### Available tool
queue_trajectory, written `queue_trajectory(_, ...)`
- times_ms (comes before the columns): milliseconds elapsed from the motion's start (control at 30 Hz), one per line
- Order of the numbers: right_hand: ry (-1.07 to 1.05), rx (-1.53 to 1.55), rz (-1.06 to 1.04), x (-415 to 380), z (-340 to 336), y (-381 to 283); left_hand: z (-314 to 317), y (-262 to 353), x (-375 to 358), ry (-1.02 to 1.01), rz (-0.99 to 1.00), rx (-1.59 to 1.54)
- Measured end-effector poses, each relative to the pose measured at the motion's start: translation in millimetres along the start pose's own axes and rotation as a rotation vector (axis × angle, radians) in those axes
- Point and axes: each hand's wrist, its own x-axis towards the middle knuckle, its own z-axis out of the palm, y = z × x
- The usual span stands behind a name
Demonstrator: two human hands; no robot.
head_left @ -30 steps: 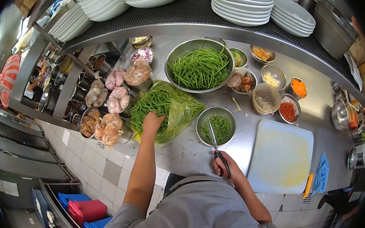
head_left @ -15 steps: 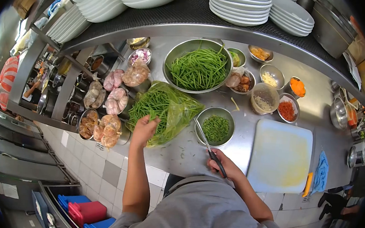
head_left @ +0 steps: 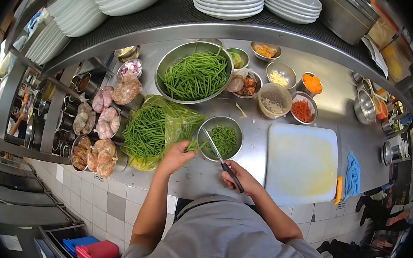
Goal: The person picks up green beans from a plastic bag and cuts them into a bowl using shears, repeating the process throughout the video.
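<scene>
My left hand (head_left: 177, 157) is closed on some green beans (head_left: 193, 145), whose tips point toward a small steel bowl (head_left: 236, 152). Chopped green pieces (head_left: 224, 139) lie in that bowl. My right hand (head_left: 242, 179) grips the black handles of the scissors (head_left: 232, 174), and their blades reach up over the bowl's left side. Left of the bowl, an open yellow-green plastic bag (head_left: 180, 123) holds a heap of long green beans (head_left: 146, 129). Behind them, a large steel bowl (head_left: 159, 79) is full of long beans.
A white cutting board (head_left: 301, 160) lies at the right, with a blue cloth (head_left: 353, 174) beside it. Behind are small containers, including shredded carrot (head_left: 302, 111). Bagged meat (head_left: 103, 157) stands at the left. A shelf edge (head_left: 224, 31) with stacked plates (head_left: 228, 2) spans the back.
My left hand has moved from the bag toward the small bowl, with beans in its grip. The right hand still holds the scissors. The whole view has shifted.
</scene>
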Motion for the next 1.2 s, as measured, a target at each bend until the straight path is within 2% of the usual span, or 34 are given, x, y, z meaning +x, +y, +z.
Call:
queue_trajectory(100,0.062,-0.027,0.062,-7,0,-2,15,4,3,-0.007,0.026,0.100)
queue_trajectory(167,0.082,-0.076,0.097,-11,-2,1,23,1,7,-0.055,-0.114,-0.172)
queue_trajectory(200,0.083,-0.076,0.096,-13,-5,4,24,-2,9,-0.055,-0.113,-0.172)
queue_trajectory(267,0.060,0.017,0.091,-15,-9,15,27,-9,13,-0.013,-0.138,-0.612)
queue_trajectory(300,0.061,0.017,0.092,-18,-8,17,31,-10,14,-0.014,-0.138,-0.612)
queue_trajectory(367,-0.013,0.145,0.064,-21,-8,22,42,-11,17,0.114,0.012,-0.823)
queue_trajectory(467,-0.079,0.135,0.029,-24,-5,21,55,-6,20,0.226,0.038,-0.923)
queue_trajectory(667,-0.058,0.043,0.001,-19,1,14,72,-16,23,0.229,0.055,-0.794)
queue_trajectory(900,-0.012,0.129,0.056,-14,-2,18,78,-20,18,0.222,0.024,-0.757)
queue_trajectory(1000,-0.006,0.068,0.096,-15,-1,16,75,-24,17,0.259,0.018,-0.811)
queue_trajectory(1067,0.024,0.074,0.099,-15,1,16,70,-20,17,0.280,0.058,-0.998)
queue_trajectory(1100,0.005,0.070,0.102,-15,1,15,65,-18,15,0.298,0.065,-0.994)
queue_trajectory(1167,0.062,0.033,0.094,-16,1,13,52,-15,10,0.259,0.036,-1.235)
queue_trajectory(1200,0.052,0.094,0.101,-15,-2,11,43,-14,6,0.277,0.043,-1.229)
